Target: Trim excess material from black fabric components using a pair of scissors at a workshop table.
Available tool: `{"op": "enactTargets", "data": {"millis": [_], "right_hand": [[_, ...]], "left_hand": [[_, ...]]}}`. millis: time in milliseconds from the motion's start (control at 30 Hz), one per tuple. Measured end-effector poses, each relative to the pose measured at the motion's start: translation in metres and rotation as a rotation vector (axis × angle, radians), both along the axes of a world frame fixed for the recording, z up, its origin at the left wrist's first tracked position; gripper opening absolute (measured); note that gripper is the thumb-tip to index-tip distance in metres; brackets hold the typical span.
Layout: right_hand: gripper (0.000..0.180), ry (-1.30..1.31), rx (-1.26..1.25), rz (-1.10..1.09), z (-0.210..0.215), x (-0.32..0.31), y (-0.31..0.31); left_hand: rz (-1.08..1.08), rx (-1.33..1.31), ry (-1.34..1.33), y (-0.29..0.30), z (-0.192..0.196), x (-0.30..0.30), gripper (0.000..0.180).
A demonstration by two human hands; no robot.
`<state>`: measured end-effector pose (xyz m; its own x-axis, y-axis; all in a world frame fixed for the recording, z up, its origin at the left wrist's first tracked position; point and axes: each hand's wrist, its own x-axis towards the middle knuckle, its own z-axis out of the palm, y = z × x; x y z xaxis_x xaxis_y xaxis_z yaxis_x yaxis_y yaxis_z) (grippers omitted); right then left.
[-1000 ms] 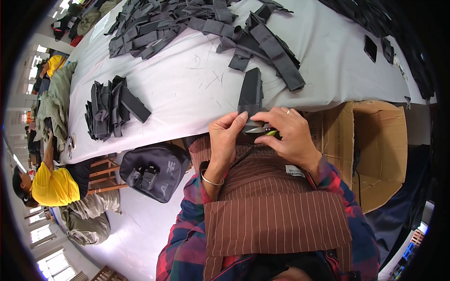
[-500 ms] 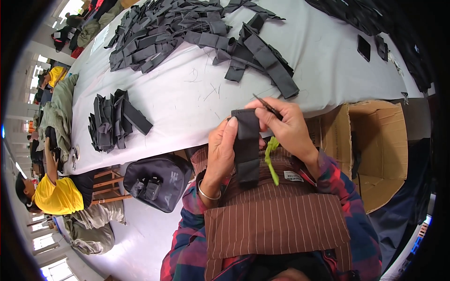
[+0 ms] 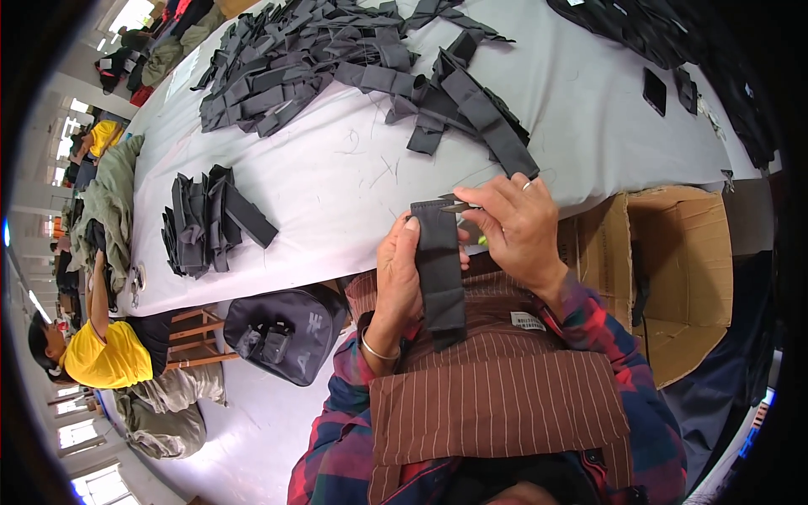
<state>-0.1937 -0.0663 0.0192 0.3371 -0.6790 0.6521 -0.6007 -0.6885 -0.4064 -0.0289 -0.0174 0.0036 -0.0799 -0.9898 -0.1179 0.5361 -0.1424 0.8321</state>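
My left hand (image 3: pixel 399 263) grips a dark grey fabric strip (image 3: pixel 440 282), thumb on its front, and holds it hanging down over my lap. A row of stitching runs along the strip's top edge. My right hand (image 3: pixel 513 223) is closed around thread snips (image 3: pixel 455 204), their dark blades parted at the strip's upper right corner. Only a bit of the yellow-green tie (image 3: pixel 482 241) shows below the right hand. Further up the table lie a large heap of similar grey strips (image 3: pixel 286 71) and several longer ones (image 3: pixel 484 109). A smaller stack (image 3: pixel 206 220) sits at the left.
The white-covered table (image 3: pixel 337 185) spans the view ahead. An open cardboard box (image 3: pixel 682 278) stands at my right. A dark bag (image 3: pixel 286 332) is below the table edge, beside a wooden stool (image 3: pixel 192 337). A phone (image 3: pixel 654 91) lies far right. A person in yellow (image 3: pixel 109 353) works at the left.
My right hand has turned, bringing the snips' blades from pointing up and away to across the strip's top corner. The yellow-green tie, dangling before, is now mostly hidden.
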Motion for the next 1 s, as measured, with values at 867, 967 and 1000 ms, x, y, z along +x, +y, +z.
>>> {"op": "enactTargets", "data": {"millis": [867,967,1000], "right_hand": [[0.016,-0.095,0.034,-0.034,-0.007,0.014,0.005],[0.015,-0.123,0.048,-0.024,-0.003,0.015,0.006],[0.015,-0.110,0.035,-0.010,-0.001,0.017,0.005]], "left_hand": [[0.116,0.077,0.020,0.006,-0.003,0.001,0.030],[0.131,0.073,0.003,0.006,-0.001,-0.001,0.030],[0.142,0.068,-0.014,0.006,-0.002,-0.002,0.030]]}}
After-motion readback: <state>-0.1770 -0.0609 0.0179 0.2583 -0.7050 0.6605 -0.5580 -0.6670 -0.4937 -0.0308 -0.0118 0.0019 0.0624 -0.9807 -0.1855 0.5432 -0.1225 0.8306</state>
